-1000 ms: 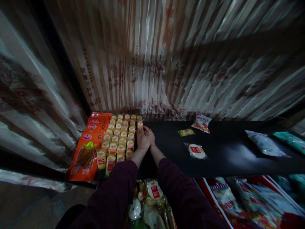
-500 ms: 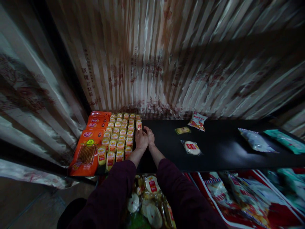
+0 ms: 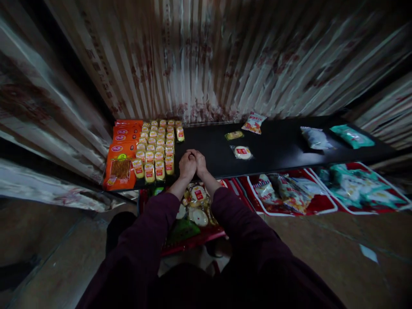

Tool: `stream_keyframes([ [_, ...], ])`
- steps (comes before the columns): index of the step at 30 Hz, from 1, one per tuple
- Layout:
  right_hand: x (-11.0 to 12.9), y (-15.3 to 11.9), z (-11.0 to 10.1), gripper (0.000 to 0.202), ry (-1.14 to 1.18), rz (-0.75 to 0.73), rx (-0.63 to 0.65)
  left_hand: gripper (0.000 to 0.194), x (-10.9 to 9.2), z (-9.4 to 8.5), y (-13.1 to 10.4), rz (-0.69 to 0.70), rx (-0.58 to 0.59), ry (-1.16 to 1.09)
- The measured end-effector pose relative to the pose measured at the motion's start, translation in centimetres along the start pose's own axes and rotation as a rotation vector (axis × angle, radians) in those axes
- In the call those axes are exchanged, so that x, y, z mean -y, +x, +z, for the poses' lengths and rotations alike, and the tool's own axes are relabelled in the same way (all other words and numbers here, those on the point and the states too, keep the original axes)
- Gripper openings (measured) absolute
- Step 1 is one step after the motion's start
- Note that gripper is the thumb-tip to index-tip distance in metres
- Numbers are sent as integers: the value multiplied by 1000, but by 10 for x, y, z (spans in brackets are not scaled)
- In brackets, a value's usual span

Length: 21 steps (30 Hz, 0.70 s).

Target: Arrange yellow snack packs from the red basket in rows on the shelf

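Note:
My left hand [image 3: 187, 165] and my right hand [image 3: 200, 161] meet over the front part of the black shelf [image 3: 212, 143]. Fingers curl in toward each other on both, around a small dark gap; whatever lies between them, if anything, is hidden. To their left, small yellow wrapped cakes [image 3: 149, 172] stand in tight columns. One more wrapped cake [image 3: 180, 134] starts a separate column at the back, a short way beyond my fingers. Orange snack packets [image 3: 121, 167] lie overlapped at the shelf's left end.
Right of my hands lie a round wrapped cake [image 3: 243, 152], a small yellow packet [image 3: 234, 135], a red-white bag [image 3: 254, 123], a pale bag [image 3: 315, 138] and a teal bag [image 3: 352, 136]. Below the front edge hang red baskets [image 3: 331, 211] of packets. Striped sheeting [image 3: 206, 77] backs the shelf.
My hands have drawn back from beside the lone back cake toward the shelf's front edge, still together. The view has shifted, showing more floor and baskets.

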State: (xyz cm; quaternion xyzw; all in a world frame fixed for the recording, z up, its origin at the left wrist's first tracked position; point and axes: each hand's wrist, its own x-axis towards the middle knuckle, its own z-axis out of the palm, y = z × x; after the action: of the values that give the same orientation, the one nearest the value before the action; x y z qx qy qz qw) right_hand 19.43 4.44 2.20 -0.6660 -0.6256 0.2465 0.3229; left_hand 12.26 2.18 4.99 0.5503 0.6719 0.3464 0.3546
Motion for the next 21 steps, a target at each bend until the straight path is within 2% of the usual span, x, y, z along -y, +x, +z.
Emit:
stream_keyframes([
  [5, 4, -36, -7, 36, 43, -51, -11, 34, 9, -10, -33, 26, 32, -21],
  [12, 2, -87, -11, 37, 38, -103, -4, 32, 30, -12, -82, 66, 4, -103],
  [16, -4, -116, -6, 37, 57, -138, 18, 31, 44, -13, -111, 75, 8, -159],
  [21, -21, -153, 11, 37, 33, -99, 75, 32, 75, -8, -140, -24, 54, -138],
])
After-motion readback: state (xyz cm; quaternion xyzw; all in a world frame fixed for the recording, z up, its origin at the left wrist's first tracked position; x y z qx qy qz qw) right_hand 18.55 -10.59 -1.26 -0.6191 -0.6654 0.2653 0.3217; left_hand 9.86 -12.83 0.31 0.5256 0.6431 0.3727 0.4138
